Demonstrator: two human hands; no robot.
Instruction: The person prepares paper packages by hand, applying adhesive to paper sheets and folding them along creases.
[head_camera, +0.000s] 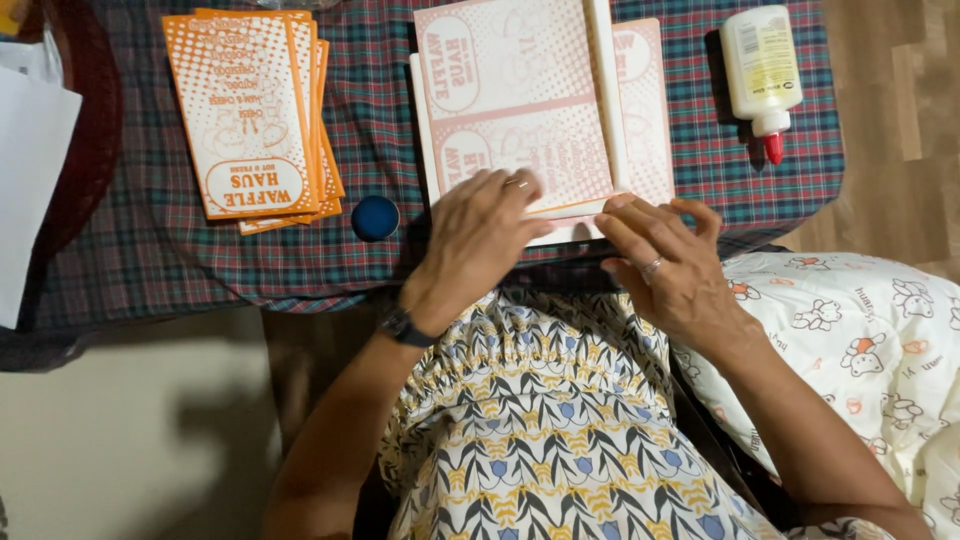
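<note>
Bare cloth (385, 130) between orange stack (255, 110) and pink sheets (530, 110).

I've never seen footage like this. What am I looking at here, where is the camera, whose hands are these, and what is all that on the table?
There is no machine here: a person wears a camera on the head, so the single picture looks straight down at their own two bare hands and lap.

The left hand, with a ring and a dark wristband, lies flat on a pale pink printed cardboard sheet at the table's near edge. The right hand, also ringed, presses its fingertips on the same sheet's near right corner. Neither hand lifts anything; both press down.

The table wears a red-and-green plaid tablecloth. To the left lies a fanned stack of orange printed cards, beside it a small round blue cap. At the right lies a white glue bottle with a red tip. A cartoon-printed pillow sits by the person's right side.
</note>
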